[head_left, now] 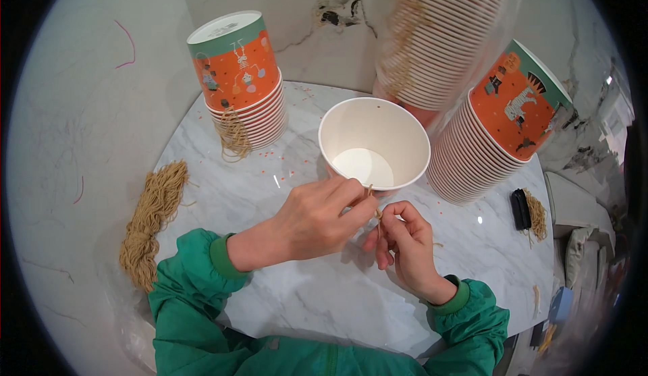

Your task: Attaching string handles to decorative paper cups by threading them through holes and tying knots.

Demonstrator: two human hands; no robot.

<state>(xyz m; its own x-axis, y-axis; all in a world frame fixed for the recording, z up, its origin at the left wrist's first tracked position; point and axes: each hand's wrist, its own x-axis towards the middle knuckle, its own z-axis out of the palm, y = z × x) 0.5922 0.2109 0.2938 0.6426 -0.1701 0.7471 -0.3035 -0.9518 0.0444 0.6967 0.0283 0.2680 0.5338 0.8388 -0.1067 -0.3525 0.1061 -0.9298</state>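
An open white paper bucket (371,136) stands upright in the middle of the marble-patterned table. Just in front of its near rim, my left hand (314,217) pinches a short tan string (379,219), one end sticking up above the fingers. My right hand (410,244) has thumb and forefinger closed on the same string, its other fingers curled loosely. A small knot or crossing seems to lie between the hands, too small to make out. Two small dark spots, perhaps holes, show on the bucket's inner wall.
Stacked orange-and-green buckets stand upside down at the left (236,72) and right (516,102), with a tall plastic-wrapped bucket stack (439,45) behind. A tan string skein (154,224) lies far left. A black object (520,209) sits beside a string bundle (536,215) at right.
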